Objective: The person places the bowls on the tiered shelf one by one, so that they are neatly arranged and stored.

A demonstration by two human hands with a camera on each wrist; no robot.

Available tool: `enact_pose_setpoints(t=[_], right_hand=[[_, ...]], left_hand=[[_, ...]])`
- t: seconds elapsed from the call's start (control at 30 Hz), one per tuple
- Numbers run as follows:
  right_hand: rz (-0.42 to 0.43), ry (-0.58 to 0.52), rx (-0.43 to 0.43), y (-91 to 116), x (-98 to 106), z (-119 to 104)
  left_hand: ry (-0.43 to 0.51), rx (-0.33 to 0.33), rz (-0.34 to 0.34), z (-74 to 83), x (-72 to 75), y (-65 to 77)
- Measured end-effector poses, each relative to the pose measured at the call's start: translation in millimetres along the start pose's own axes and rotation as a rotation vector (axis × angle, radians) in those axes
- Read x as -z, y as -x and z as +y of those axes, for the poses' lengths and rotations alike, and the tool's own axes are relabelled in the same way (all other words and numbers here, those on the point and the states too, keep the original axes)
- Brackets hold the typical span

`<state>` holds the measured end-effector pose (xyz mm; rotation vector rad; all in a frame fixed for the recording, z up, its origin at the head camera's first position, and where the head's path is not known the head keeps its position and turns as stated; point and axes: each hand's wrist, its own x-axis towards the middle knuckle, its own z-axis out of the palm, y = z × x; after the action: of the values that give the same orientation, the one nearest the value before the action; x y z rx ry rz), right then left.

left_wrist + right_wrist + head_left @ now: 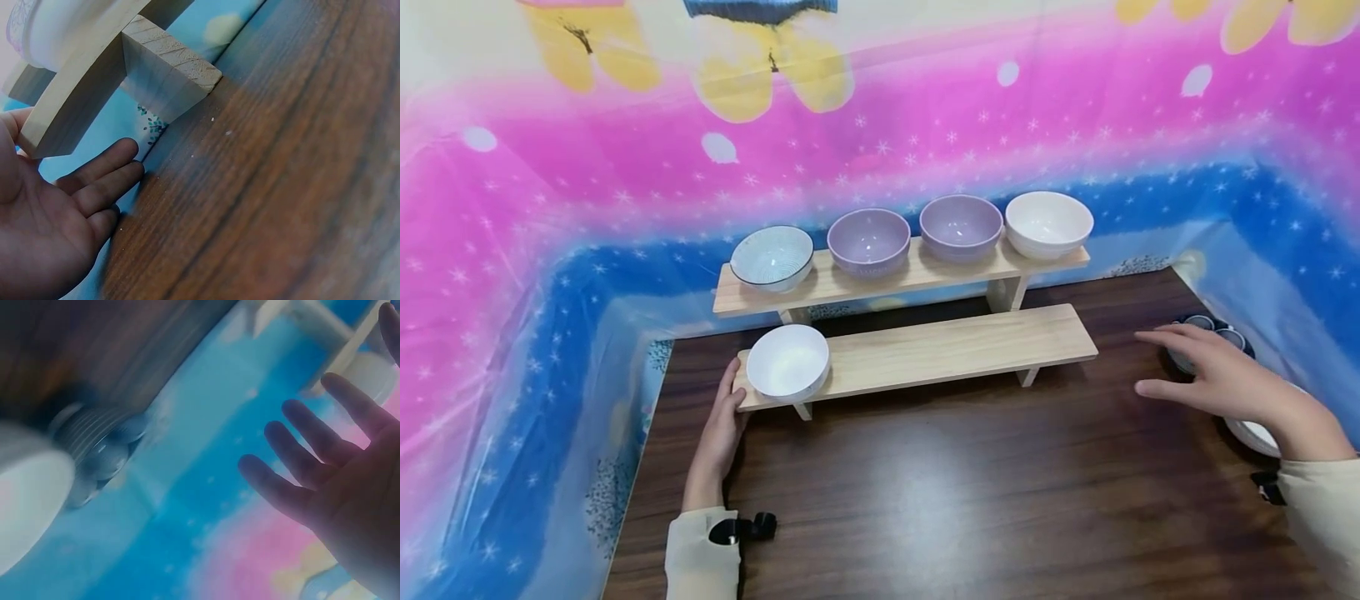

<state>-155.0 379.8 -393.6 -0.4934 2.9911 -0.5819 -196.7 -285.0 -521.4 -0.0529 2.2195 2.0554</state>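
While left hand (724, 421) rests flat-fingered against the end of the lower shelf (955, 350), grasping nothing, right hand (1213, 377) hovers spread over dark bowls (1213, 333). Left wrist view alone shows the shelf leg (169, 75). Shelf's long axis runs left-right; white bowl (787, 362) sits at its left end.

Two wooden shelves (925, 350) are seen on the dark table (970, 483). Five bowls are counted on them: four on the upper shelf (895, 279), namely one patterned blue-white bowl (772, 257), two lilac bowls (868, 241) and one white bowl (1048, 223), and one more white bowl (787, 362) on the lower shelf, at its left end. To the right of the lower shelf, a small stack of dishes (1213, 337) is partly hidden; its number cannot be told.
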Motion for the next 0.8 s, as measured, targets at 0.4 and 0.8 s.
enact_pose_setpoints(t=[0.4, 0.8], right_hand=[[0.017, 0.137, -0.293, 43, -14, 90], [-0.127, -0.004, -0.527, 73, -25, 132]], left_hand=[[0.017, 0.028, 0.008, 3.4, -0.2, 1.4], [0.01, 0.015, -0.004, 2.8, 0.4, -0.4]])
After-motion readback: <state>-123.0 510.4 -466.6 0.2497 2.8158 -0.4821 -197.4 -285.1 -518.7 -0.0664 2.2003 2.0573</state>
